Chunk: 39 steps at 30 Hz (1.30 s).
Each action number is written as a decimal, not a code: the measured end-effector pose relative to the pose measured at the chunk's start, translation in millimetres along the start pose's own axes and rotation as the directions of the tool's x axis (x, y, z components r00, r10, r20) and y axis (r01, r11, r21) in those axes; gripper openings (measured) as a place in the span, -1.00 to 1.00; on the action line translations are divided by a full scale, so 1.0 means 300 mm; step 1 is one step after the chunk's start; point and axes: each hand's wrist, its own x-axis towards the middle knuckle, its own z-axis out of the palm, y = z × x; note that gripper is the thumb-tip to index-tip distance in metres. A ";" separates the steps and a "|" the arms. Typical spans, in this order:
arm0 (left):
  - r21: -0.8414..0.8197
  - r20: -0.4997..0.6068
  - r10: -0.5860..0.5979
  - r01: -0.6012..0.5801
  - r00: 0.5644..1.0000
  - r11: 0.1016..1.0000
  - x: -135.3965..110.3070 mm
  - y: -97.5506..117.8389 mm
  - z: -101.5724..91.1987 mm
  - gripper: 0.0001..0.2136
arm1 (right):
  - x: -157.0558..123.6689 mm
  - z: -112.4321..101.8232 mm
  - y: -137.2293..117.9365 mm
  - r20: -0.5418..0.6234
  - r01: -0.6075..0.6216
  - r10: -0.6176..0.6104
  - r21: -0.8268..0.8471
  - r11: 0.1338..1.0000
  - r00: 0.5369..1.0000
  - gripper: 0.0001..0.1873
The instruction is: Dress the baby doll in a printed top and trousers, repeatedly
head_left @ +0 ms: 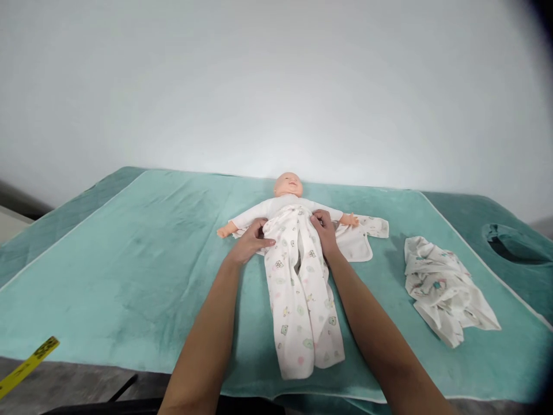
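A baby doll (pixel 288 184) lies on its back, arms stretched out to both sides, its torso in white cloth. Printed baby pants (pixel 298 288) cover its lower body, the legs pointing towards me. At the waist's left edge, my left hand (pixel 251 242) is closed on the pants, thumb on top and fingers curled at the side. My right hand (pixel 325 229) grips the opposite edge with bent fingers. Beneath the doll a white printed baby top (pixel 356 242) is spread, one sleeve showing at the right. Both hands partly hide the waistband.
A crumpled white printed cloth (pixel 444 288) lies to the right on the green mat (pixel 129 271). Farther right, a clear oval object (pixel 516 245) rests on darker green fabric. A pale wall (pixel 276 86) stands behind. Yellow tape (pixel 28 366) shows at lower left.
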 end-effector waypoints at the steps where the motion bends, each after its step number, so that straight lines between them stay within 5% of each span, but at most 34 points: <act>1: 0.033 -0.014 0.020 -0.020 1.000 0.999 0.001 -0.003 0.002 -0.54 | -0.001 0.000 0.001 0.009 0.004 -0.004 0.021 1.000 1.000 -0.69; 8: 0.311 -0.087 0.210 -0.173 0.974 0.935 -0.001 -0.025 0.026 -0.71 | 0.002 0.000 0.021 -0.001 -0.100 0.101 0.107 0.989 0.995 -0.64; 12: 0.395 -0.187 0.156 -0.071 0.970 0.916 -0.015 -0.037 0.060 -0.68 | 0.003 -0.012 0.021 -0.018 -0.113 0.114 0.038 0.993 0.993 -0.65; 17: 0.333 -0.266 0.105 -0.011 0.958 0.943 -0.051 0.000 0.104 -0.65 | -0.027 -0.025 -0.007 -0.066 0.045 -0.047 -0.038 0.998 0.997 -0.59; 21: 0.113 -0.055 -0.009 0.015 0.998 0.993 -0.110 0.059 0.099 -0.55 | -0.060 -0.037 -0.027 -0.095 0.105 -0.107 -0.028 0.994 0.990 -0.56; 25: 0.048 0.185 -0.017 0.008 0.983 0.999 -0.170 0.065 0.063 -0.36 | -0.095 -0.058 -0.043 -0.057 0.089 -0.088 0.012 0.996 0.994 -0.56; 29: 0.160 0.183 -0.037 0.007 0.982 0.987 -0.187 0.038 0.049 -0.41 | -0.114 -0.078 -0.062 0.006 0.058 -0.058 -0.002 0.998 0.998 -0.67; 32: 0.298 0.135 -0.053 0.010 0.989 0.955 -0.185 0.036 0.060 -0.54 | -0.113 -0.082 -0.080 0.045 0.146 -0.142 -0.095 0.985 0.989 -0.70; 39: 0.502 0.109 0.104 -0.145 0.989 0.853 -0.198 0.043 0.094 -0.70 | -0.151 -0.076 -0.113 0.023 0.254 -0.255 -0.221 0.942 0.967 -0.48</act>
